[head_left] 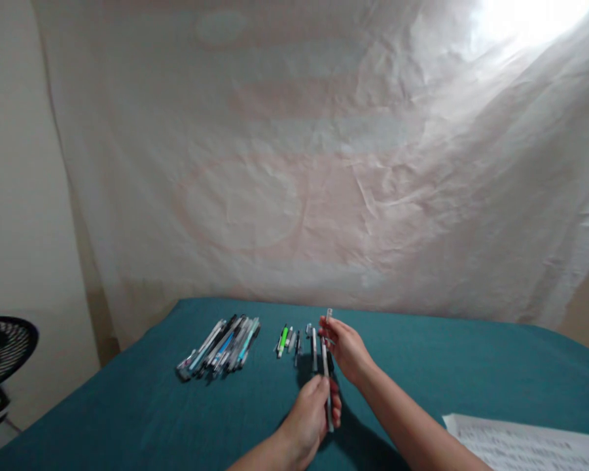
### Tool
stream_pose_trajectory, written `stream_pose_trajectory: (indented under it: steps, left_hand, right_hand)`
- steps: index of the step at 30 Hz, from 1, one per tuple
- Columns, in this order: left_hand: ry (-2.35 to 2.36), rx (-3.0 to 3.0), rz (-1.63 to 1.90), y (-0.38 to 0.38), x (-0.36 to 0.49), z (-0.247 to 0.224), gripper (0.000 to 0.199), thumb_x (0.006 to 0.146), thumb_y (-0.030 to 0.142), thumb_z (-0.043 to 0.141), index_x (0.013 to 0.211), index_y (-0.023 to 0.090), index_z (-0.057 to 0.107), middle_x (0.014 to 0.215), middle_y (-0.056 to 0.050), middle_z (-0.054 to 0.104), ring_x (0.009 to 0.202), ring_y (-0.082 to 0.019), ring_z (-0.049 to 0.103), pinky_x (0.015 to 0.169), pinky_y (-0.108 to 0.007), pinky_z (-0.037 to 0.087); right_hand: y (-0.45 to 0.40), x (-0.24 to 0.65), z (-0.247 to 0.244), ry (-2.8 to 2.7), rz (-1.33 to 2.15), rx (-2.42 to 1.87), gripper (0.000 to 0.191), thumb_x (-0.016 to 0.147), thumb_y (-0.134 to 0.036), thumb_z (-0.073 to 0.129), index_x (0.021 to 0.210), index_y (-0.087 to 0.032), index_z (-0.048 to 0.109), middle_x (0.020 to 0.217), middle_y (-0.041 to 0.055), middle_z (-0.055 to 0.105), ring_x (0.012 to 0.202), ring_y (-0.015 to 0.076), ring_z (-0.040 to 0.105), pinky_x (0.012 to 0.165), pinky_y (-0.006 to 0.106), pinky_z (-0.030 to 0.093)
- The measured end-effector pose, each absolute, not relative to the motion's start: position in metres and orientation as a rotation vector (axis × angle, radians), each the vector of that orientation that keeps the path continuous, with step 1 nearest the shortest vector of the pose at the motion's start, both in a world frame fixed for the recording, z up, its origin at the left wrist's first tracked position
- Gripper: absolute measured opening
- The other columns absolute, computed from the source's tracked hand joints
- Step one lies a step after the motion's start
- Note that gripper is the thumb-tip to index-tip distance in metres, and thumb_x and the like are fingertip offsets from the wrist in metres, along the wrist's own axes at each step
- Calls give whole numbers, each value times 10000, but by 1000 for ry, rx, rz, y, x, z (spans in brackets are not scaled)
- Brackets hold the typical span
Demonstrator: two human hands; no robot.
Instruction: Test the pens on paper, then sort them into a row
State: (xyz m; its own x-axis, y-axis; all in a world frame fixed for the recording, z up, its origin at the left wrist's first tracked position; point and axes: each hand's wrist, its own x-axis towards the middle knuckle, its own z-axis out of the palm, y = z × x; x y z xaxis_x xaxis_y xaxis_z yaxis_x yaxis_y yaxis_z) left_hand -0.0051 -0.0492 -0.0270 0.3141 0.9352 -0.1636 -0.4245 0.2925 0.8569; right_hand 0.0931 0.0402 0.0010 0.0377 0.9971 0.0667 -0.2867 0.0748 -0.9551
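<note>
My left hand [314,411] is wrapped round the lower part of a slim whitish pen [326,365], which points away from me above the table. At its far end my right hand [346,348] pinches a small clear piece that looks like the pen cap [329,313]. Whether cap and pen touch is hidden by my fingers. Just left of my hands lie a white-and-dark pen [314,347], a dark pen [298,347] and a bright green pen [283,341]. Farther left, a big heap of pens and markers [223,347] is spread on the cloth.
A teal cloth [142,399] covers the table. Printed paper [525,441] lies at the near right. To the left, beyond the table, stands a black fan [4,353]. A pale, wrinkled sheet [294,163] hangs behind the back edge.
</note>
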Motion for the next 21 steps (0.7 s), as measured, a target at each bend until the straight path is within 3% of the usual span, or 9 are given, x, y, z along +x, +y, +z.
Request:
stream_pose_trajectory:
  steps: [2,7,10,15,21]
  left_hand:
    - [786,814,1032,-49,-5,-30,307,754,463,490,772,158,459,604,26,472,500,-72,434,511,-205,305]
    - [800,775,1028,-49,-7,-30,244,807,403,434,788,161,455,601,30,469,495,-65,428,517,-198,315]
    - [801,772,1024,-48,-7,-30,220,830,365,406,782,157,455,596,26,471,493,-66,429,510,-196,314]
    - [802,752,1015,-46,-7,-31,216,832,364,405,788,159,455,595,30,469,483,-58,424,510,-185,312]
    - [805,732,1010,-45,-9,-31,235,811,392,440,782,159,455,587,32,466,478,-57,421,501,-183,304]
  right_hand:
    - [54,108,-5,-1044,1172,-1014,370,664,-456,578,886,-163,620,840,48,631,692,138,564,566,224,433]
    - [76,134,-27,-1234,1039,-1218,250,634,-367,614,655,-119,640,480,-16,535,470,111,481,489,227,363]
    - [86,137,-39,-1318,973,-1362,161,643,-282,615,684,-127,627,460,-29,534,427,105,477,465,223,341]
    - [106,134,-46,-1401,933,-1615,145,699,-218,602,804,-119,605,594,21,597,565,141,562,536,237,392]
    - [122,124,-36,-1486,1124,-1829,259,843,-289,470,1058,-151,513,1072,69,535,886,163,550,755,352,467]
